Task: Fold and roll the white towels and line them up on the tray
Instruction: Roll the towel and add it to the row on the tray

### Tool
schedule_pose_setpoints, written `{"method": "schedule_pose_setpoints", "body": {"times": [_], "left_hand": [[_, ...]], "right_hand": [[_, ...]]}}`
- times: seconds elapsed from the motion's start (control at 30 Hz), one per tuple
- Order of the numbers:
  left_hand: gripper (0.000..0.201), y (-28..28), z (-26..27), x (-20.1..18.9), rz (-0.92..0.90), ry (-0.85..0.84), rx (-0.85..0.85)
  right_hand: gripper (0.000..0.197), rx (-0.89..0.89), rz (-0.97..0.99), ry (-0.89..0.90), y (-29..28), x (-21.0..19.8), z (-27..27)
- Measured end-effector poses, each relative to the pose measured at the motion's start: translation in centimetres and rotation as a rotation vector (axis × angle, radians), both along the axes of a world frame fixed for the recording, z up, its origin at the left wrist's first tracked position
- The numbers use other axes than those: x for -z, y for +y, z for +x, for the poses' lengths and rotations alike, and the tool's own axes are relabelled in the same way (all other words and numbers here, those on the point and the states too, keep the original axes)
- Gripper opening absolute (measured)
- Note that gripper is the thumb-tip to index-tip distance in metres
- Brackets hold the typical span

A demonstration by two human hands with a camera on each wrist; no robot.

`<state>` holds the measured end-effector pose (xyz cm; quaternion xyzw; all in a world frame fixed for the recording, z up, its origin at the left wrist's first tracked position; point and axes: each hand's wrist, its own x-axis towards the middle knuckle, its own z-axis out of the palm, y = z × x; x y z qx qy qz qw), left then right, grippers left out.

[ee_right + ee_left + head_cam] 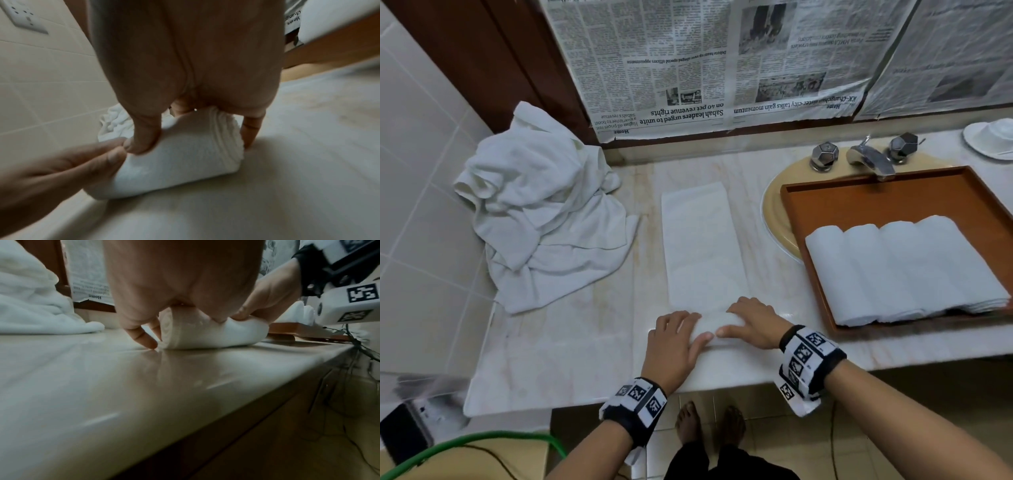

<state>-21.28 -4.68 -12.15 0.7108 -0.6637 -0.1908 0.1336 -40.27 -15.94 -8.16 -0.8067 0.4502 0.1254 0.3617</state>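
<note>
Both hands sit on one partly rolled towel (710,329) at the near edge of the marble counter (571,346). The left hand (676,339) curls over the roll's left end, fingers draped across its top and a fingertip touching the counter beside the spiral end in the left wrist view. The right hand (751,322) curls over the right end, thumb pressed into the near face and fingers over the far side. So each hand is closed around the roll, not flat on it.

Beyond the roll, the unrolled strip of the same towel (698,240) lies flat, folded lengthwise and reaching away toward the wall; most of its length is not yet wound up.

To the right, the brown tray (859,202) rests over the sink basin (774,212) and holds four finished rolls (904,270) side by side, touching. To the left, a heap of loose white towels (541,205) waits against the tiled wall.

By my reading, four are done, the fifth is barely begun, and the heap remains.
</note>
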Motion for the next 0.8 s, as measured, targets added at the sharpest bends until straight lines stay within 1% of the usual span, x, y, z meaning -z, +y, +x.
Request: {"method": "schedule_pose_setpoints", "body": {"times": [0.03,0.1,0.13,0.2,0.23,0.27,0.3,0.37,0.4,0.47,0.53,0.57,0.6,0.7,0.77,0.8], "left_hand": [[0.073,-0.2,0.0,-0.1,0.017,-0.010,0.006],[0.083,-0.8,0.2,-0.4,0.061,-0.023,0.013],[0.082,-1.3,0.2,-0.7,0.092,-0.019,0.011],[0.068,-2.1,0.4,-0.9,0.150,0.035,-0.018],[0.064,-2.3,0.5,-0.9,0.173,0.085,-0.043],[0.065,-2.3,0.5,-1.1,0.192,0.135,-0.064],[0.071,-2.3,0.6,-1.1,0.193,0.160,-0.073],[0.077,-1.8,0.6,-1.1,0.141,0.091,-0.034],[0.077,-1.4,0.6,-1.1,0.101,0.042,-0.002],[0.074,-0.8,0.6,-0.7,0.042,-0.003,0.022],[0.073,-0.5,0.7,-0.4,0.032,-0.003,0.008],[0.074,-0.6,0.8,-0.3,0.050,0.003,0.011],[0.077,-0.9,1.0,-0.4,0.080,0.014,0.019],[0.086,-2.4,1.9,-1.0,0.198,0.077,0.029],[0.086,-3.2,2.1,-1.6,0.296,0.112,0.022],[0.084,-3.5,2.2,-1.9,0.339,0.122,0.016]], "right_hand": [[0.061,0.002,-0.044,0.007,0.3,0.1,-0.2],[0.071,-0.033,-0.288,-0.013,1.5,0.5,-0.5],[0.073,-0.071,-0.392,-0.033,2.2,0.7,-0.6],[0.072,-0.127,-0.495,-0.068,2.9,1.3,-0.4],[0.073,-0.140,-0.498,-0.065,2.8,1.6,-0.3],[0.075,-0.145,-0.471,-0.057,2.6,1.7,-0.1],[0.076,-0.133,-0.413,-0.055,2.1,1.6,-0.1],[0.067,-0.090,-0.265,-0.096,1.0,1.0,0.0],[0.061,-0.076,-0.193,-0.114,0.3,0.6,0.1],[0.054,-0.073,-0.071,-0.112,-0.8,-0.1,0.2],[0.054,-0.091,-0.018,-0.082,-1.1,-0.5,0.2],[0.054,-0.102,-0.041,-0.063,-1.1,-0.6,0.3],[0.054,-0.119,-0.106,-0.038,-0.7,-0.6,0.3],[0.061,-0.187,-0.454,0.013,1.6,0.3,0.1],[0.066,-0.188,-0.555,0.036,2.8,0.9,0.2],[0.064,-0.182,-0.572,0.031,2.8,1.3,0.4]]}}
